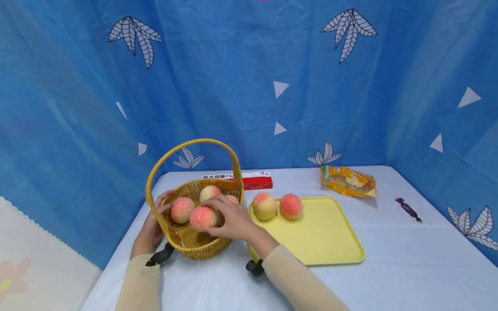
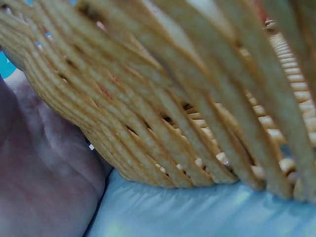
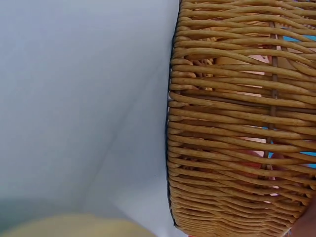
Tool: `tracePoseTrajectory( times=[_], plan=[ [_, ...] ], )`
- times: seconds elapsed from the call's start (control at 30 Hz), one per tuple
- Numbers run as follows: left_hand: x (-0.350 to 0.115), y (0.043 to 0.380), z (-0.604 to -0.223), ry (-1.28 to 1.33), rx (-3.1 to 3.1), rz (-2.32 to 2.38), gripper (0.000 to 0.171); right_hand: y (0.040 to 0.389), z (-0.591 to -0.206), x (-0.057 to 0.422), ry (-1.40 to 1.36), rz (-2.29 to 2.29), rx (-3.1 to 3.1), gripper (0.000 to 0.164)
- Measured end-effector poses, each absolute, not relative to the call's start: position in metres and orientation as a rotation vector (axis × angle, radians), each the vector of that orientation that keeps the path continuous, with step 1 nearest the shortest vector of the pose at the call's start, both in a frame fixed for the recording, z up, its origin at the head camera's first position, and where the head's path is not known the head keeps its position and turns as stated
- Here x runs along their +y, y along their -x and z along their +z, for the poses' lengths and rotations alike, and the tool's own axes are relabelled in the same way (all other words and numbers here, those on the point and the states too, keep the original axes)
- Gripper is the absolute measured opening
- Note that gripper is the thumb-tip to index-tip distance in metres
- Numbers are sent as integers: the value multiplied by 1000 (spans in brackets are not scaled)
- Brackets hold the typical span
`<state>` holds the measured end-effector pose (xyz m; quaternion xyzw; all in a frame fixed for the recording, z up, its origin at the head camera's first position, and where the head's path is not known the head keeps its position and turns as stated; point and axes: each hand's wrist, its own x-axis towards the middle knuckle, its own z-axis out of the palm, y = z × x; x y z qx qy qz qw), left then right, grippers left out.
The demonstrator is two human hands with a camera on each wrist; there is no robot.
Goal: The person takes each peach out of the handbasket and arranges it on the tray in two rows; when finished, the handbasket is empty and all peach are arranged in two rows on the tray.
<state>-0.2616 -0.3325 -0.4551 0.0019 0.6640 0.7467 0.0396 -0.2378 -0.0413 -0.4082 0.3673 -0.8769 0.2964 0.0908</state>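
Note:
My right hand (image 1: 233, 218) holds a pink peach (image 1: 204, 218) over the front of the wicker basket (image 1: 202, 252), thumb below and fingers on top. Inside the basket lie more peaches: a pink one (image 1: 182, 210) at the left, a paler one (image 1: 210, 194) behind, and another (image 1: 232, 199) partly hidden by my right hand. At the left side, my left hand (image 1: 151, 226) grips the basket's rim beside the tall handle. In the left wrist view, the palm (image 2: 44, 158) lies along the woven wall (image 2: 148, 113). The right wrist view shows the basket's outer weave (image 3: 237, 118); the held peach is hidden there.
To the basket's right is a yellow tray (image 1: 323, 237) with a pale peach (image 1: 264, 206) and a redder peach (image 1: 291, 206) at its back left. A red box (image 1: 256, 181) lies behind the basket. Farther right are an orange pasta bag (image 1: 349, 181) and a purple-wrapped candy (image 1: 408, 210).

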Motion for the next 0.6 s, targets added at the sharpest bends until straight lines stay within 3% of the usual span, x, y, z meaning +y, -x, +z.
tracePoseTrajectory(
  times=[0.6],
  plan=[
    [-332,262,-454,10,2036,2290,50,230,-400,-23,-1076,1556,-2493,64]
  ],
)
